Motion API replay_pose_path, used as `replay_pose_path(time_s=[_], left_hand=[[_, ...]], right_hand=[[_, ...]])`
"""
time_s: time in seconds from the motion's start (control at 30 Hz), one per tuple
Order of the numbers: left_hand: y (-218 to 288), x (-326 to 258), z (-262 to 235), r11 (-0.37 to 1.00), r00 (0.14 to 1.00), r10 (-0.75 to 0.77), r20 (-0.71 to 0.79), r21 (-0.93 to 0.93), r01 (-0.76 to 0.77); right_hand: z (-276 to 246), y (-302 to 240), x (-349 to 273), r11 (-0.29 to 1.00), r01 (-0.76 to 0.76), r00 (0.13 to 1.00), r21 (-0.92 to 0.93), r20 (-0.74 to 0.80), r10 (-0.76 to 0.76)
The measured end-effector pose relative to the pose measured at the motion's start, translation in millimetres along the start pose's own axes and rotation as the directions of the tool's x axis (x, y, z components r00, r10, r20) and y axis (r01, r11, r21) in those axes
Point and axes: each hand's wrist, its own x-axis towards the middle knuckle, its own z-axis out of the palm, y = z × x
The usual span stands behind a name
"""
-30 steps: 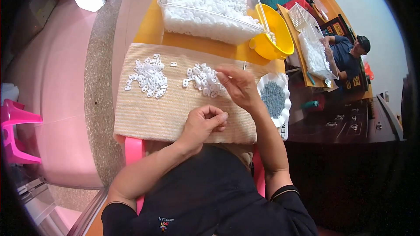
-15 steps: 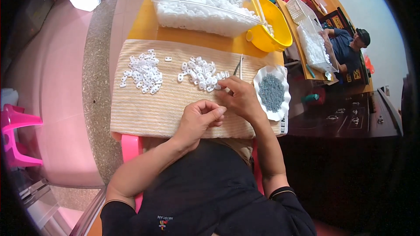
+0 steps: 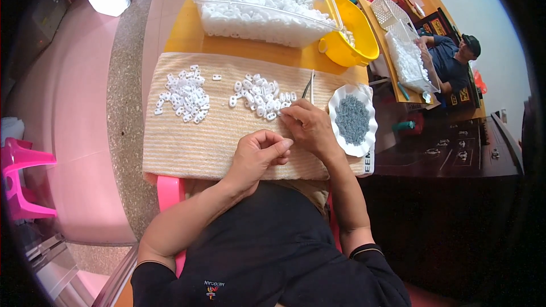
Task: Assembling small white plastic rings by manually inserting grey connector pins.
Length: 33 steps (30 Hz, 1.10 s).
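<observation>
My left hand [image 3: 257, 156] is closed in a pinch, thumb against the fingers, above the towel [image 3: 187, 156]; whatever it pinches is too small or hidden to make out. Just beyond it, my right hand [image 3: 311, 129] reaches with curled fingers to the near right edge of a loose pile of small white oval plastic pieces [image 3: 259, 94]. Its fingertips touch that edge, and their grip is partly hidden. Farther left lies a second pile of white pieces [image 3: 185, 96] with dark holes. Beside my right hand, a white wavy-rimmed dish [image 3: 358, 149] holds many small grey-blue parts [image 3: 351, 119].
Tweezers [image 3: 307, 86] and a thin white stick [image 3: 312, 88] lie beyond my right hand. At the back stand a clear bin [image 3: 267, 35] full of white pieces and a yellow basin [image 3: 364, 45]. A person [image 3: 446, 59] sits at another table, far right. A pink stool [image 3: 25, 179] is at left.
My right hand has moved slightly left along the edge of the pile. The left hand keeps its pinch in nearly the same place.
</observation>
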Motion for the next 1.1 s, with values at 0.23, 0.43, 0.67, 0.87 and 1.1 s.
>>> replay_pose_path(time_s=[0.23,0.43,0.67,0.87,1.1], left_hand=[[1.2,-0.9,0.6,1.0,1.0,-0.003,0.003,0.012,0.003],[1.0,-0.5,0.2,1.0,1.0,-0.004,-0.002,0.018,0.004],[-2.0,0.7,-3.8,0.999,0.999,-0.007,0.041,0.042,0.005],[-1.7,0.3,-3.7,0.999,0.999,-0.024,0.035,0.034,0.022],[1.5,-1.5,1.8,1.0,1.0,-0.012,-0.006,0.0,0.012]], right_hand=[[-4.7,-0.7,1.1,0.996,-0.021,1.0,0.084,0.01,0.02],[-15.0,8.3,7.8,0.99,-0.062,0.998,0.126,-0.021,0.065],[-11.9,5.9,9.4,0.985,-0.085,0.996,-0.151,-0.01,0.084],[-5.0,2.8,13.2,0.977,-0.119,0.993,-0.176,-0.008,0.12],[-0.9,8.9,15.3,0.983,-0.082,0.997,-0.162,-0.009,0.082]])
